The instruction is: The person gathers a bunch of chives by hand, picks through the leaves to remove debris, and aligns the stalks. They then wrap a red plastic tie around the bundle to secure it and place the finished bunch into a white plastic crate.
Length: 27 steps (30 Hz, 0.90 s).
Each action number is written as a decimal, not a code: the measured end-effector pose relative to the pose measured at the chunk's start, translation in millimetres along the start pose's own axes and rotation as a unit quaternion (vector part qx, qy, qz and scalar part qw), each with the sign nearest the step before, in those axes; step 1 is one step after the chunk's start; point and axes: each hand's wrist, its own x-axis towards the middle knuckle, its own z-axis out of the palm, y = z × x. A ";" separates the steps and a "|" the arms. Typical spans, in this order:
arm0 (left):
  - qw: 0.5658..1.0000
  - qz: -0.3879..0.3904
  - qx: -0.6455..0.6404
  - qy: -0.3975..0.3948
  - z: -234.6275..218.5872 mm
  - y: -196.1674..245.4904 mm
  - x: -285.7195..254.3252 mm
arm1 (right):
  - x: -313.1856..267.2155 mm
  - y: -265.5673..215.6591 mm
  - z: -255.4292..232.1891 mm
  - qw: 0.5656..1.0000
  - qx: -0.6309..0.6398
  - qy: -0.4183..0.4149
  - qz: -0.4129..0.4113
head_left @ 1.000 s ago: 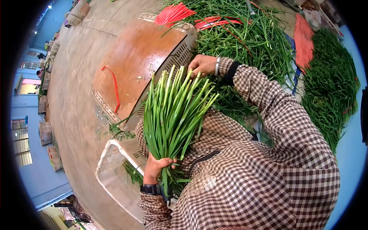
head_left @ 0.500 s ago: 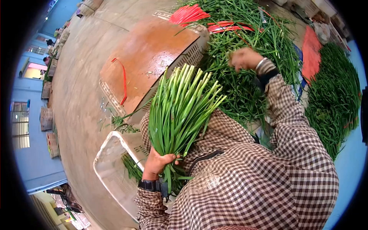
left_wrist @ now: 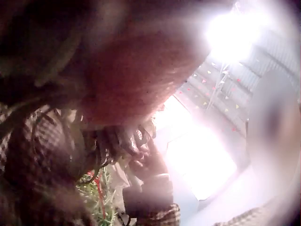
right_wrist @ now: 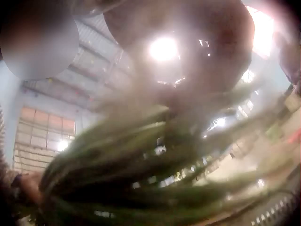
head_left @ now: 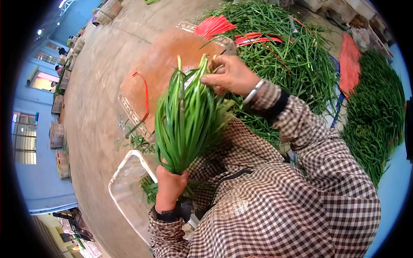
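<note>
A bunch of garlic chives (head_left: pixel 185 124) stands upright in front of the person, pale cut ends up and green leaves down. Low on the leaves, the left hand (head_left: pixel 170 187) grips it with fingers wrapped round. At the top, the right hand (head_left: pixel 234 75) pinches some of the pale stalk ends between thumb and fingers. The bunch fans out between the two hands. In the right wrist view the chives (right_wrist: pixel 108 165) are blurred, with the left hand (right_wrist: pixel 30 186) at their lower left. The left wrist view is dark, with the right hand (left_wrist: pixel 146 162) beyond the leaves.
A brown board (head_left: pixel 146 73) lies over a crate ahead, with a red strip (head_left: pixel 146 96) on it. Red strips (head_left: pixel 215 26) lie by a large heap of chives (head_left: pixel 279 60). Another heap (head_left: pixel 374 112) is at right. A white crate (head_left: pixel 129 185) holding greens stands at lower left.
My right hand left the stalk ends, swung out to the right, then came back and pinched them. The left hand has kept its grip while the bunch turned slightly and rose.
</note>
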 end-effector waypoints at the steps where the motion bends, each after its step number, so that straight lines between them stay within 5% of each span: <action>1: 1.000 0.002 0.001 0.000 6.4 -8.6 -1.3 | 2.1 12.2 5.1 0.999 0.040 -0.003 -0.008; 3: 0.995 0.018 0.078 0.067 17.3 -20.9 -4.9 | -1.4 27.6 6.3 0.998 0.066 0.000 0.012; 7: 0.994 -0.079 0.063 0.050 30.5 -29.8 -9.9 | -15.2 75.2 -12.0 0.996 -0.028 -0.060 0.063; 9: 0.994 -0.093 0.060 0.017 33.3 -36.7 -10.0 | -22.6 90.6 -18.4 0.972 -0.194 -0.018 -0.130; 11: 0.996 -0.066 0.041 0.051 34.6 -36.5 -5.3 | -36.8 90.4 -31.9 0.936 -0.332 0.000 -0.113; 13: 0.996 -0.053 0.053 0.051 36.0 -36.6 -4.0 | -42.0 88.4 -50.5 0.903 -0.430 -0.009 -0.008; 15: 0.993 -0.057 0.090 0.043 36.3 -34.9 -4.4 | -41.3 106.5 -80.6 0.896 -0.445 0.017 0.002; 17: 0.993 -0.084 0.087 0.011 35.0 -33.9 -6.5 | -39.2 131.1 -115.2 0.844 -0.520 0.080 0.102; 19: 0.994 -0.081 0.068 0.032 37.6 -33.5 -4.5 | -43.8 139.2 -132.4 0.784 -0.575 0.030 0.231; 21: 0.995 -0.071 0.067 0.036 39.8 -32.5 -2.8 | -52.6 156.9 -127.3 0.845 -0.520 0.077 0.095; 22: 0.995 -0.054 0.071 0.053 40.4 -31.8 -2.2 | -55.7 136.8 -113.5 0.934 -0.311 0.037 0.173; 23: 0.994 -0.036 0.074 0.071 40.4 -31.1 -2.1 | -56.9 111.6 -94.1 0.968 -0.082 -0.003 0.239; 25: 0.993 -0.035 0.081 0.073 37.6 -29.2 1.3 | -57.1 96.5 -54.5 0.965 0.027 -0.009 0.259; 27: 0.987 0.001 0.114 0.109 34.6 -30.5 7.0 | -51.0 95.8 -22.7 0.972 0.002 -0.026 0.234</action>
